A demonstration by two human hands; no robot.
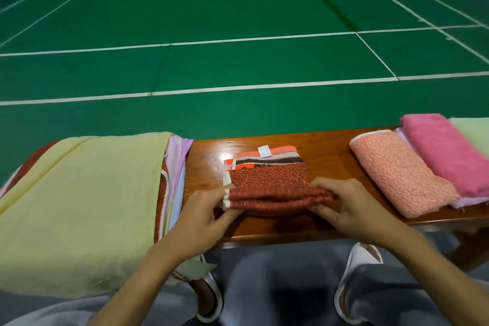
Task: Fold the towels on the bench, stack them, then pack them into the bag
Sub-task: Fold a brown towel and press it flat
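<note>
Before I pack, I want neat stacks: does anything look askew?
Yes. At the right, the orange towel and pink towel lie slanted, side by side rather than stacked. At the left, the yellow towel hangs over the near edge of the bench.

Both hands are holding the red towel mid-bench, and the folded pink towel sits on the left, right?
Wrong side. In the head view the folded pink towel sits on the right. Both the left hand and right hand do hold the red towel.

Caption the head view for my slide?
Left hand and right hand grip the ends of a red towel mid-fold on the bench, between a yellow-topped pile and folded pink towels.
</note>
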